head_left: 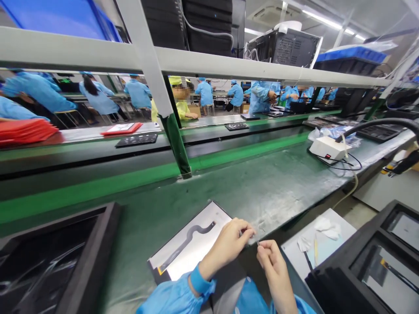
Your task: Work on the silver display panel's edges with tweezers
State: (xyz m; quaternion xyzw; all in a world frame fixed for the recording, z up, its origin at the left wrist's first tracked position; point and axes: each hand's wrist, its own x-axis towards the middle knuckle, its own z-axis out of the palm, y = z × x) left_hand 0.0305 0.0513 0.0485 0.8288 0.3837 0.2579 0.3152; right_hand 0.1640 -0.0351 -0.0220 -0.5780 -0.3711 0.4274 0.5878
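My left hand [231, 244] is over the right side of a flat silvery panel [199, 244], its thumb and fingertips pinched together on something too small to make out. Just right of it, past the bench's front edge, my right hand [273, 264] pinches a tiny thin piece [258, 242] between thumb and forefinger. The two hands' fingertips are close but apart. On the panel lies a dark curved flex cable [188, 242] with a gold-coloured end at the lower left. Blue sleeves cover both arms.
A black foam tray [109, 235] stands at the left. Another foam tray [340, 261] with panels is at the lower right, beside a white board [340, 218] holding crumpled wipes. Farther right sits a white box [327, 148] with cables. A shelf post [176, 144] rises behind; people work beyond.
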